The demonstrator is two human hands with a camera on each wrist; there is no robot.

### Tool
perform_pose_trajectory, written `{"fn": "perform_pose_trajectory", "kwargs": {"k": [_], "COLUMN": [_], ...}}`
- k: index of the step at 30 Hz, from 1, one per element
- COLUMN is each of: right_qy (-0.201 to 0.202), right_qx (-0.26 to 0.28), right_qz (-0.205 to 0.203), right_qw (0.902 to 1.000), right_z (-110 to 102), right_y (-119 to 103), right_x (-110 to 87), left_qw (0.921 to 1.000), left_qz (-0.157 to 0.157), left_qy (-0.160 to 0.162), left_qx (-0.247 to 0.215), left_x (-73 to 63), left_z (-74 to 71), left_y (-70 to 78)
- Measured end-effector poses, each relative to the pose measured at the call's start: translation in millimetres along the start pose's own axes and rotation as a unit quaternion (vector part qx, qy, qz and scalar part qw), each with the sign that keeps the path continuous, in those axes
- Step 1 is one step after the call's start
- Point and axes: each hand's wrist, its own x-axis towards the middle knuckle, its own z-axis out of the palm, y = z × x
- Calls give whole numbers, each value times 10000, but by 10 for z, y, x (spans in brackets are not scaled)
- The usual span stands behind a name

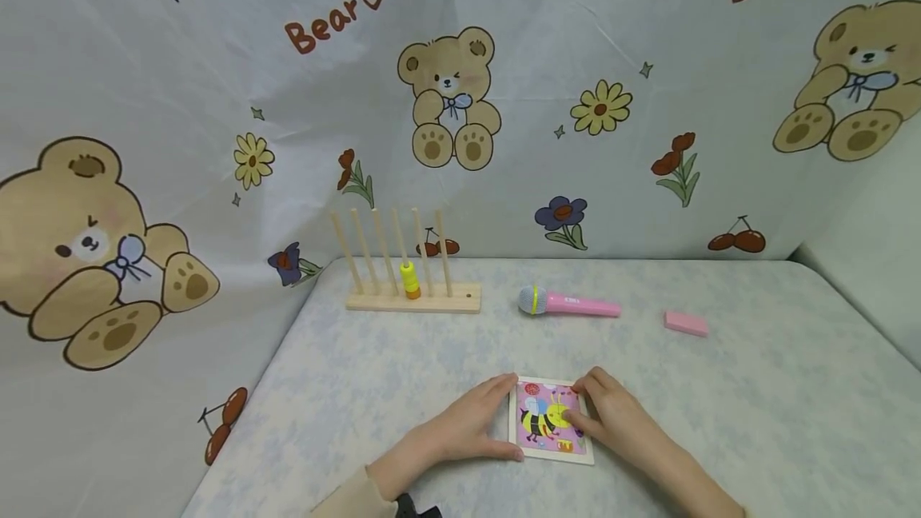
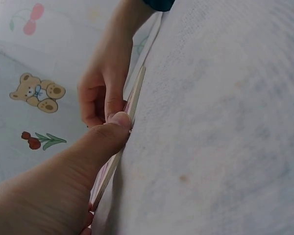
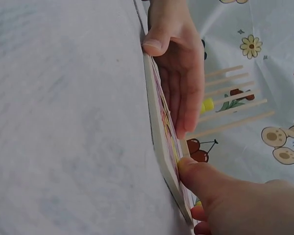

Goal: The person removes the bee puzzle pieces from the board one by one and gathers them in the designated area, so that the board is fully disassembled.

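Note:
A square jigsaw puzzle (image 1: 541,422) with a yellow-and-black bee on pink, in a pale wooden frame, lies near the table's front. My left hand (image 1: 468,422) holds its left side, the thumb at the near corner and the fingers at the far corner. My right hand (image 1: 622,422) grips the right side, with its thumb on the bee's face and its fingers curled at the far right edge. In the right wrist view the right thumb (image 3: 198,174) lies on the picture, while the left hand (image 3: 179,73) reaches along the frame. Fingers partly hide the puzzle's edges.
A wooden peg stand (image 1: 453,300) with yellow and orange beads (image 1: 409,278) on one rod stands at the back left. To its right lie a pink toy microphone (image 1: 576,304) and a small pink block (image 1: 686,324). A bear-print cloth (image 1: 525,182) hangs behind the table (image 1: 755,398).

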Motion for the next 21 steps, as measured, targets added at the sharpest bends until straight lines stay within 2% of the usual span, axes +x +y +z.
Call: {"fn": "perform_pose_trajectory", "kwargs": {"k": [4, 8, 15, 21], "right_qy": [54, 105, -71, -255], "right_qx": [-91, 63, 585, 1202], "right_qz": [-18, -22, 372, 765], "right_qw": [9999, 9999, 9976, 9895], "right_z": [-2, 12, 21, -4], "right_y": [0, 20, 60, 65], "right_x": [-16, -28, 39, 69], "left_qw": [10000, 9999, 9999, 9999], "left_qz": [-6, -10, -51, -25], "left_qy": [-61, -97, -87, -104], "left_qx": [-33, 33, 62, 16], "left_x": [8, 19, 37, 14], "left_z": [7, 10, -39, -36], "left_y": [10, 18, 13, 16]}}
